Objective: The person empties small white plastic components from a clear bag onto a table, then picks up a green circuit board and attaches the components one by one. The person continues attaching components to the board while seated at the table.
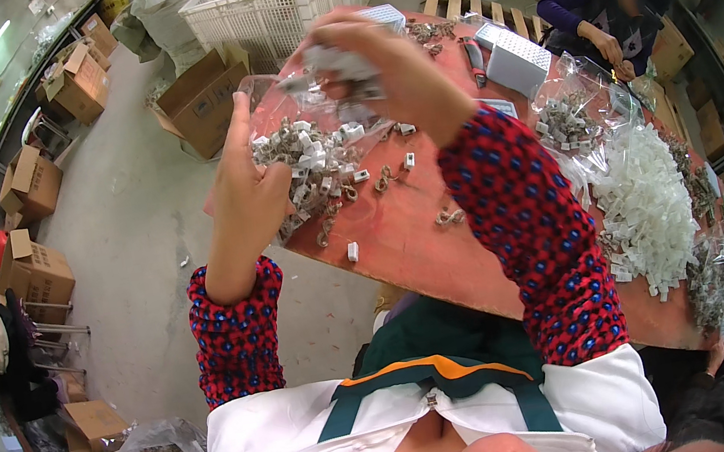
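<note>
- At the lower centre of the frame, a dark green apron is worn against the edge of a red table.
- Left of centre, the left hand is held beside the parts pile, index finger extended and thumb spread apart; whether the clear film is gripped by it cannot be told.
- At upper centre, the right hand is raised, its fingers curled around a blurred cluster of white pieces; the number held cannot be told.
- The parts pile, white blocks mixed with metal clips, is located between and below the hands, near the table's left edge; whether it is partly bagged cannot be told.
- In judgement, the cluster should be released low over the pile, the film kept clear of the fingers, and pieces guarded from the edge, where a stray white block is noted.
- At right, a heap of translucent pieces is seen.
- Farther off, a co-worker is seated at upper right; a white crate is placed at upper centre.
</note>
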{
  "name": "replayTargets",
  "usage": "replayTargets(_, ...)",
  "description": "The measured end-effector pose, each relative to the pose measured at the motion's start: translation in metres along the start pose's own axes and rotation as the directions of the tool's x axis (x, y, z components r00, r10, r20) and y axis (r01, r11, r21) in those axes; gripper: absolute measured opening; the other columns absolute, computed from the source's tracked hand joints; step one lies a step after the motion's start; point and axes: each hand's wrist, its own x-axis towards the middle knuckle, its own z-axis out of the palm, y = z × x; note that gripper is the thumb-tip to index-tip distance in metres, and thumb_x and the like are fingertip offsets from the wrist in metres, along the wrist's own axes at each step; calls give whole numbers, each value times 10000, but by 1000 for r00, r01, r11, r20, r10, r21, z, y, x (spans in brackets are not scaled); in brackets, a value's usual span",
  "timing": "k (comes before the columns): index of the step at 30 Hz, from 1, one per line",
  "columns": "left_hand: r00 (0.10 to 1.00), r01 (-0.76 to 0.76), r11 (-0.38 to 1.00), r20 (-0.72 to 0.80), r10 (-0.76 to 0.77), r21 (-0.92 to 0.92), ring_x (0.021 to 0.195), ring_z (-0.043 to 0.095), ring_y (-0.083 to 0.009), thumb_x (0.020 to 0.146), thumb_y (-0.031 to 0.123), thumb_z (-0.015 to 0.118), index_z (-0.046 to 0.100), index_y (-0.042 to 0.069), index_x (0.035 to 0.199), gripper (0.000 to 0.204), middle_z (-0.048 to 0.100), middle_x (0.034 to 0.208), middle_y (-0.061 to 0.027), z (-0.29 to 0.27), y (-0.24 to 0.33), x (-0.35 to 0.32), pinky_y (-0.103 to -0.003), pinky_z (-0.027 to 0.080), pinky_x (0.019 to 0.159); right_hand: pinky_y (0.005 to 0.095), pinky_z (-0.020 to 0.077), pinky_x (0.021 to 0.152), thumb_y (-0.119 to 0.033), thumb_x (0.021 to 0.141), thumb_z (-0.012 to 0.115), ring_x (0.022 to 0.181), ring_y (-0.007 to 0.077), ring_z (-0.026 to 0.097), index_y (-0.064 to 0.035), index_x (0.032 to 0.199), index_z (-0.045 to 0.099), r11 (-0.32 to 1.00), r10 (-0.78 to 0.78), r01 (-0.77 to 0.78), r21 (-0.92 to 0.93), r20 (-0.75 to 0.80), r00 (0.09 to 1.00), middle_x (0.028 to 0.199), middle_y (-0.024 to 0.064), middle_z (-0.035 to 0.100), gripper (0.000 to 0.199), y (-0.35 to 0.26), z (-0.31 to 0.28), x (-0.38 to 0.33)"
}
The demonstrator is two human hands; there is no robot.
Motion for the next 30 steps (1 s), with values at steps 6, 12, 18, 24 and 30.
replayTargets(6, 998, -25, 1000, -56, 25, -14, 554, 579, -94, 793, -66, 440, 160, -7, 1592, 849, 389, 1566, -220, -2, -4, 1, -244, 502, 473, 268, 544, 691, -320, 940, 714, 807, 137, 664, 0, 1202, 662, 516, 184, -10, -857, 100, 978, 966, 77, 720, 417, 29, 36, 30)
replayTargets(12, 998, -62, 997, -25, 61, -52, 664, 651, -98, 779, -87, 432, 230, 111, 1605, 873, 328, 1605, -218, -3, -5, 0, -227, 490, 465, 269, 533, 798, -208, 955, 699, 921, 123, 659, -13, 1173, 690, 598, 43, -203, -775, -222, 974, 1013, 93, 715, 292, -20, -31, -61)
replayTargets(18, 981, -167, 943, -48, 188, 287, 804, 697, -180, 810, -17, 497, 702, 158, 1273, 536, 451, 1523, -243, -2, -6, 4, -303, 546, 673, 634, 252, 1131, -550, 720, 837, 1451, 500, 246, -253, 1571, 305, -213, 283, -514, -831, -556, 782, 1576, 288, 259, 1047, 53, -34, -204)
replayTargets(24, 931, -235, 706, -53, 361, 667, 752, 671, -208, 894, 215, 672, 795, 136, 1049, 213, 597, 1382, -118, 4, 10, 16, -359, 529, 753, 670, 82, 1176, -615, 622, 860, 1515, 489, 49, -305, 1593, 243, -69, 23, -388, -919, -390, 921, 1646, 256, 85, 1192, 129, -61, -186)
replayTargets(30, 959, -239, 442, 139, 246, 865, 1039, 623, -303, 850, 356, 728, 826, 177, 901, 210, 635, 1302, -133, -7, 30, 50, -403, 509, 907, 712, 66, 1156, -684, 577, 842, 1510, 511, 46, -282, 1552, 339, -173, 49, -416, -893, -429, 902, 1645, 269, 82, 1168, 134, -108, -112)
